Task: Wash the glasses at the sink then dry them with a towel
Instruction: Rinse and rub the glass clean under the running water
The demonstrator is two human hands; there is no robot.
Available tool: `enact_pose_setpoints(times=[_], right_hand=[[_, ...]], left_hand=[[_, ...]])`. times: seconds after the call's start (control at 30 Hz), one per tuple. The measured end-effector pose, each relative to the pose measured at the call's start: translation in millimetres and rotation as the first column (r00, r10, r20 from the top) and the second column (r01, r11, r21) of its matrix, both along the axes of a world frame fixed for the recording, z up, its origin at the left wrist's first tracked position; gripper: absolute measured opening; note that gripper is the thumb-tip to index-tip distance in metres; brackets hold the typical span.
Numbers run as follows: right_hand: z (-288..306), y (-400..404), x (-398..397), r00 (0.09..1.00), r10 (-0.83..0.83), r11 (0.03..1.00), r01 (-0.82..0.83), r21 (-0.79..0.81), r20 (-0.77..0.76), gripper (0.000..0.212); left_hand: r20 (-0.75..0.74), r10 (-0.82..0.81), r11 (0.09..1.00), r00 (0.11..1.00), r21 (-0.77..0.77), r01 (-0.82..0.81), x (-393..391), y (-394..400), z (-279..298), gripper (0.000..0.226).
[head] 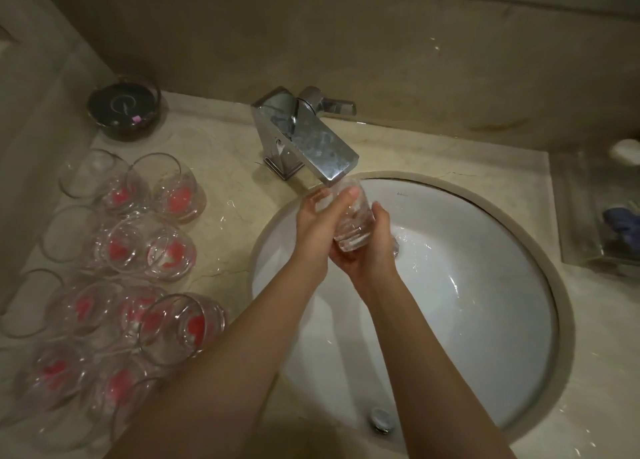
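Note:
A clear glass (355, 221) is held right under the spout of the chrome faucet (308, 143), over the white sink (467, 302). My left hand (320, 226) grips its upper part, with the thumb across the rim. My right hand (369, 252) cups its base from below and from the right. Water runs into the basin beside the glass. Several more clear glasses (117, 268) with red marks on their bases lie on the beige counter to the left of the sink. No towel is in view.
A dark round dish (124, 110) stands at the back left of the counter. A clear tray (602, 226) with a blue item sits to the right of the sink, and a white object (627, 152) lies behind it. A wall runs along the back.

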State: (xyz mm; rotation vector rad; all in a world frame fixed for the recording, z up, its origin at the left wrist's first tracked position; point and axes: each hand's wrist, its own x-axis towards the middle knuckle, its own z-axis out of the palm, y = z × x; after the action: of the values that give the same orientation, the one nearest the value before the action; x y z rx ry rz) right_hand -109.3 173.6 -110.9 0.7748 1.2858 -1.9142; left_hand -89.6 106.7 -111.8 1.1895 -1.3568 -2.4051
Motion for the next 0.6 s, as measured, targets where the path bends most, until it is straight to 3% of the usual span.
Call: enact_pose_setpoints(times=[0.1, 0.17, 0.4, 0.53, 0.6], right_hand=[[-1.3, -5.8, 12.0, 0.954, -0.017, 0.956, 0.104, 0.275, -0.3, 0.03], [-1.3, -5.7, 15.3, 0.919, -0.039, 0.93, 0.177, 0.322, -0.393, 0.024], [0.7, -7.1, 3.0, 0.996, -0.089, 0.995, 0.089, 0.046, -0.005, 0.04], [-1.8, -7.3, 3.9, 0.987, 0.01, 0.955, 0.039, 0.295, -0.163, 0.041], [0.1, -9.0, 9.0, 0.969, 0.003, 0.934, 0.085, 0.346, -0.247, 0.035]], left_hand=[[0.0, 0.013, 1.0, 1.0, -0.016, -0.013, -3.0, 2.1, 2.8, 0.057], [0.004, -0.008, 0.997, 1.0, -0.074, 0.008, -5.2, 3.1, 3.3, 0.057], [-0.003, -0.01, 0.999, 1.0, -0.039, 0.01, -3.8, 9.0, 7.2, 0.045], [0.007, -0.023, 0.996, 1.0, -0.088, 0.023, -5.5, 5.7, 4.2, 0.074], [-0.011, -0.02, 0.987, 1.0, -0.159, 0.018, -5.4, 6.7, 1.1, 0.061]])
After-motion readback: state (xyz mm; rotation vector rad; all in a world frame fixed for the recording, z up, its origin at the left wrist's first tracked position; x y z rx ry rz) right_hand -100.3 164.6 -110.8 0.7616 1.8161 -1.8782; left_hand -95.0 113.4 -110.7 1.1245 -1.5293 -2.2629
